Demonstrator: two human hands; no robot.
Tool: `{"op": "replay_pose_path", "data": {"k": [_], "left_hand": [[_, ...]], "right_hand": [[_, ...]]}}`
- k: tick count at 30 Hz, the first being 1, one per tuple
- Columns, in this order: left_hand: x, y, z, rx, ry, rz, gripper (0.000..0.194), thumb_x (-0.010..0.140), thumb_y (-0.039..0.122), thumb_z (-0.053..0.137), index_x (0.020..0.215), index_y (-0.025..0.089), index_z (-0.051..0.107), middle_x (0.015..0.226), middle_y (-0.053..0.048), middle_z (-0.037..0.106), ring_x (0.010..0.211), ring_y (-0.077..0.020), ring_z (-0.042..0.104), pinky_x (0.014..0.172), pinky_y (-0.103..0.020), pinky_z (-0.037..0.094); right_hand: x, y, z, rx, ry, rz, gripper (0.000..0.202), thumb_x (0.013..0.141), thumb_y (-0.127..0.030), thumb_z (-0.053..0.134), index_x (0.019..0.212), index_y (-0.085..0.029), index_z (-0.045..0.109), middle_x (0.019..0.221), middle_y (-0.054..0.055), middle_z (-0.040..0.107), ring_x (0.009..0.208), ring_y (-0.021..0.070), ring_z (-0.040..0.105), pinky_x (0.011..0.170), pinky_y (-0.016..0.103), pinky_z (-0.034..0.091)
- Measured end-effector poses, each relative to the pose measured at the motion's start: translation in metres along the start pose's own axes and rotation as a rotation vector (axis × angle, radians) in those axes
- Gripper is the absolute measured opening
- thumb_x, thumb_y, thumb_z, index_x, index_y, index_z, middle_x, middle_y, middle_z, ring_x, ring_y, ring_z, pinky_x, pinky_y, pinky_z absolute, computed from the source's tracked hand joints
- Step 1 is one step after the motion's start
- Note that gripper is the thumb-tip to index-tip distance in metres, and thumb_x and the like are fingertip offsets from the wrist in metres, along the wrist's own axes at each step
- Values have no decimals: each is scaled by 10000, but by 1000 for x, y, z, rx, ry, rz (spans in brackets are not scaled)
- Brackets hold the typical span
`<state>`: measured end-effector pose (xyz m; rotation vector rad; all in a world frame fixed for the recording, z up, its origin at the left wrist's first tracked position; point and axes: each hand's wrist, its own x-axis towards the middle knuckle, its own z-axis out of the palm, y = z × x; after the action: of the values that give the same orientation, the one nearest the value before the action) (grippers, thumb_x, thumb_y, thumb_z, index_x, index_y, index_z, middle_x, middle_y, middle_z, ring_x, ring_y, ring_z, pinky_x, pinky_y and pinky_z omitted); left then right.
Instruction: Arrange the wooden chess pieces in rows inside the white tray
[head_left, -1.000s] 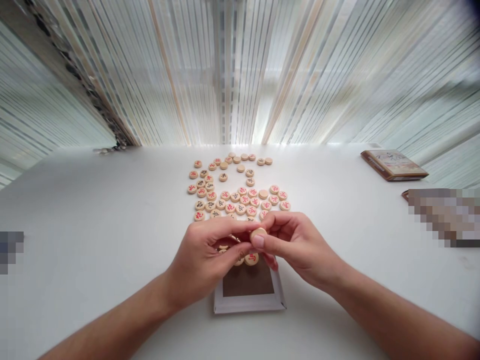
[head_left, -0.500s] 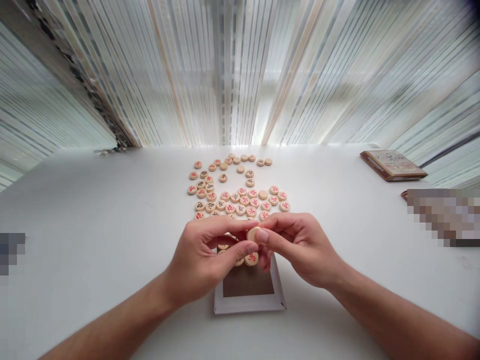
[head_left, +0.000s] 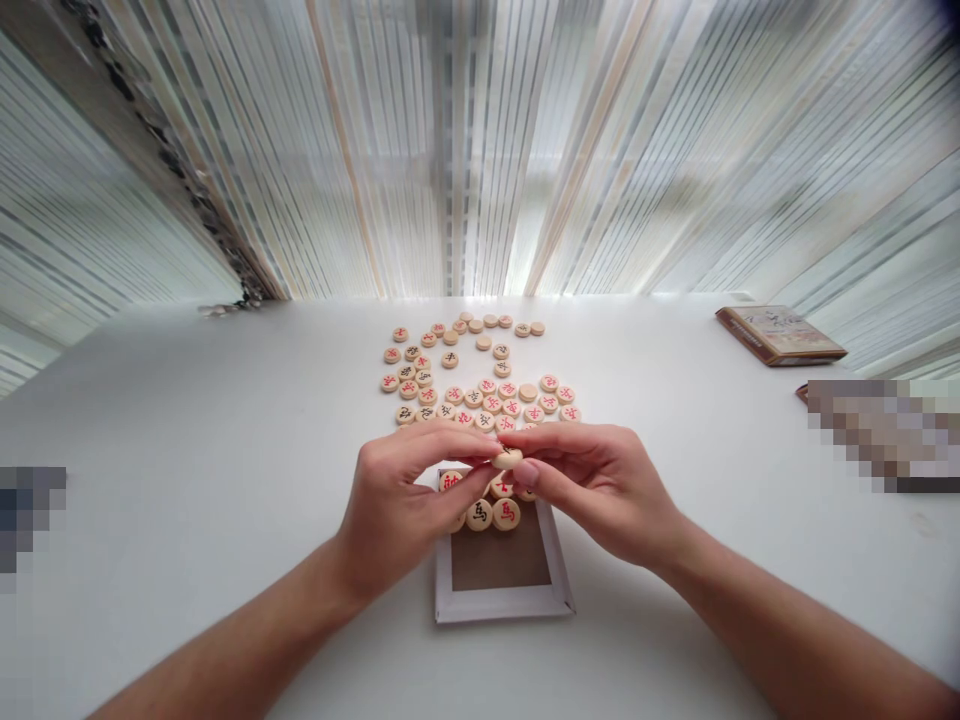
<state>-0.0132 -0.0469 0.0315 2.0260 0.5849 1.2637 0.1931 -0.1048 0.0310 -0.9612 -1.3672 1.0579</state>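
Observation:
Pinched between the fingertips of both hands is a round wooden xiangqi piece (head_left: 508,459), tilted so that part of its dark marking shows on top. My left hand (head_left: 411,487) grips it from the left, and my right hand (head_left: 600,490) holds its right side with thumb and fingers. Below them lies a shallow white-rimmed box (head_left: 504,606) with a brown bottom. Several pieces sit in its far part, among them a black-marked horse piece (head_left: 479,515) and a red-marked horse piece (head_left: 506,514). My fingers hide some of the others.
Beyond my hands, many loose xiangqi pieces (head_left: 491,404) are spread on the white table (head_left: 247,430), some face down. A flat printed box (head_left: 781,335) lies at the far right, near a pixelated object (head_left: 885,430). Striped curtains (head_left: 480,150) hang behind the table.
The piece between my fingertips has been turned, from its blank face towards me to its edge with some marking on top. My left hand has uncovered more pieces in the box.

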Motion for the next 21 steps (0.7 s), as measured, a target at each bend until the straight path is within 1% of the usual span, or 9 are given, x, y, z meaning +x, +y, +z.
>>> {"op": "replay_pose_path", "data": {"k": [2,4,6,9,11,15,18,21], "left_hand": [[1,0,-1,87,-4,117,183,866,28,834,976,174,832,976,-53,835,892,-147,791,837,-230,654],[1,-1,-2,135,-1,184,169,874,24,826,965,166,826,979,-64,824,882,-143,786,826,-225,646],[1,-1,-3,160,-4,223,161,883,22,814,962,162,819,974,-71,815,873,-145,783,809,-228,644],[1,-3,-3,179,-25,273,159,898,15,792,966,158,810,961,-75,802,858,-148,777,783,-233,640],[0,-4,-3,184,-44,302,157,907,10,777,967,153,803,953,-75,793,847,-145,770,770,-229,635],[0,-5,-3,193,-62,319,166,905,2,771,961,157,793,964,-73,784,856,-143,763,777,-228,628],[1,-5,-3,193,-46,294,179,896,1,774,971,163,786,950,-63,783,848,-141,757,773,-232,620],[1,-6,-4,192,-16,254,205,895,-11,750,997,163,787,947,-64,783,852,-146,750,768,-248,613]], "right_hand": [[0,0,-1,-77,-16,-49,275,890,-169,856,1151,-258,864,940,38,860,802,173,808,727,249,682],[1,-1,-2,-143,-47,-84,303,880,-152,856,1166,-251,855,938,31,857,799,174,809,737,255,684],[1,-3,-4,-207,-76,-92,258,901,-186,842,1155,-228,851,958,44,856,806,182,809,750,278,687],[2,-7,-6,-290,-103,-58,219,922,-247,829,1131,-184,837,974,69,852,816,198,805,761,311,686],[3,-11,-8,-339,-131,-36,203,924,-253,817,1113,-178,825,964,61,844,813,191,793,761,308,674],[3,-19,-10,-481,-178,-55,106,915,-192,786,1020,-189,801,878,10,810,745,137,739,712,240,617],[2,-25,-13,-616,-155,-116,106,911,-182,784,1016,-189,776,869,-1,799,724,120,715,694,214,581],[0,-31,-16,-725,-138,-162,108,919,-175,776,1025,-191,761,866,-2,790,713,116,697,693,213,557]]}}
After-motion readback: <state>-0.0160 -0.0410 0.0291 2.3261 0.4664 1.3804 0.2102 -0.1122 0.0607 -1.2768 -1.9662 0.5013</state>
